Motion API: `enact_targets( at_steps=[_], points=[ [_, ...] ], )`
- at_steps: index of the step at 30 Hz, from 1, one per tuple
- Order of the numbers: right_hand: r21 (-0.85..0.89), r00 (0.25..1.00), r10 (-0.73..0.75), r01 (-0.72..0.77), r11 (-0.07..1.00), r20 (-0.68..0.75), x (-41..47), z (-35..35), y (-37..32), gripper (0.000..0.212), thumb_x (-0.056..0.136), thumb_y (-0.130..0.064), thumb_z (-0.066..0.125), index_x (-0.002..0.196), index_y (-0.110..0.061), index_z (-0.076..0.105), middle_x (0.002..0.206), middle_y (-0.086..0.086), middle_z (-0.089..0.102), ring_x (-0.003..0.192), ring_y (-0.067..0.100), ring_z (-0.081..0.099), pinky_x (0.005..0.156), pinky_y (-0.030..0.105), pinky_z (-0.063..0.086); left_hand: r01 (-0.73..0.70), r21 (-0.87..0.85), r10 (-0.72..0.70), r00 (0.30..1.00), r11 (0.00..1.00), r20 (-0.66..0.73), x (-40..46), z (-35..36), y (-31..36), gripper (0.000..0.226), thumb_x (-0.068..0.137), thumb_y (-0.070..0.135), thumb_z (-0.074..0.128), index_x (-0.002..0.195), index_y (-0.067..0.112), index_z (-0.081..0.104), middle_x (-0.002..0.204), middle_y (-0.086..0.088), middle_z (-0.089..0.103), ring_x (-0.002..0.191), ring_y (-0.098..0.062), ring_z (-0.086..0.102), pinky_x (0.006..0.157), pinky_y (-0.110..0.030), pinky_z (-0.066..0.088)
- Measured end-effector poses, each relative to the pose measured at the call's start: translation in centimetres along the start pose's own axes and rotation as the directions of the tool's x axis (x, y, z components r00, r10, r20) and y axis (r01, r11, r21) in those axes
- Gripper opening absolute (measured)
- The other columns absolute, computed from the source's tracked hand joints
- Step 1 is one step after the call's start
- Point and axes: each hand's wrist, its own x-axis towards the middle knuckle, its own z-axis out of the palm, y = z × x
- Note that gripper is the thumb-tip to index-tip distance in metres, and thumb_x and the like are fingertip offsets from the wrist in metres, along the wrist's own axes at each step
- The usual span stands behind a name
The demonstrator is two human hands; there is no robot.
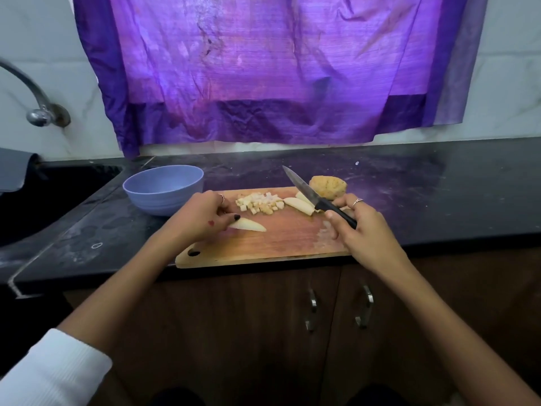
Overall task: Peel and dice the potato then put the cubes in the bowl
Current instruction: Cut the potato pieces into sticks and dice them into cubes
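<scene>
I see my left hand pinching a peeled potato wedge on the cutting board, its long axis pointing right; my right hand grips the knife, tip aimed up-left; cubes lie between, bowl left.

Under both hands a matt wooden cutting board is lying on a dusty, dark stone counter. Beyond the left hand, a smooth matt plastic bowl is sitting.
</scene>
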Motion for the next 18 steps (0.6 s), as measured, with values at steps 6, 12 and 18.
enact_targets(
  at_steps=[6,12,18],
  points=[
    [-0.06,0.997,-0.01,0.014,0.998,0.075,-0.6,0.1,-1.5,0.011,0.096,-0.023,0.054,0.106,-0.018,0.054,0.087,-0.001,0.065,0.068,-0.002,0.061,0.057,0.008,0.041,0.104,-0.062,-0.112,0.981,0.993,-0.16,-1.0,0.7,-0.6,0.016,0.093,0.027,0.06,0.104,0.018,0.068,0.086,-0.002,0.065,0.068,-0.017,0.06,0.054,-0.029,0.05],
    [-0.07,0.998,0.026,-0.022,0.997,0.05,-1.0,0.8,-3.1,0.013,0.096,-0.022,0.053,0.107,-0.027,0.048,0.083,-0.003,0.061,0.077,0.01,0.06,0.061,0.019,0.044,0.157,-0.084,-0.168,0.973,0.984,-0.156,-1.9,2.1,0.4,0.039,0.09,0.034,0.056,0.127,0.024,0.053,0.094,-0.007,0.069,0.088,-0.023,0.065,0.085,-0.039,0.053],
    [-0.072,0.993,0.047,-0.04,0.997,0.11,-1.9,1.5,-4.6,0.038,0.097,-0.018,0.051,0.134,-0.027,0.047,0.082,-0.01,0.056,0.072,0.003,0.055,0.057,0.006,0.04,-0.005,-0.173,-0.006,0.998,0.985,-0.063,-2.2,1.5,1.6,0.031,0.093,0.031,0.06,0.121,0.019,0.061,0.082,0.006,0.066,0.077,-0.003,0.057,0.067,-0.021,0.04]
  ],
)
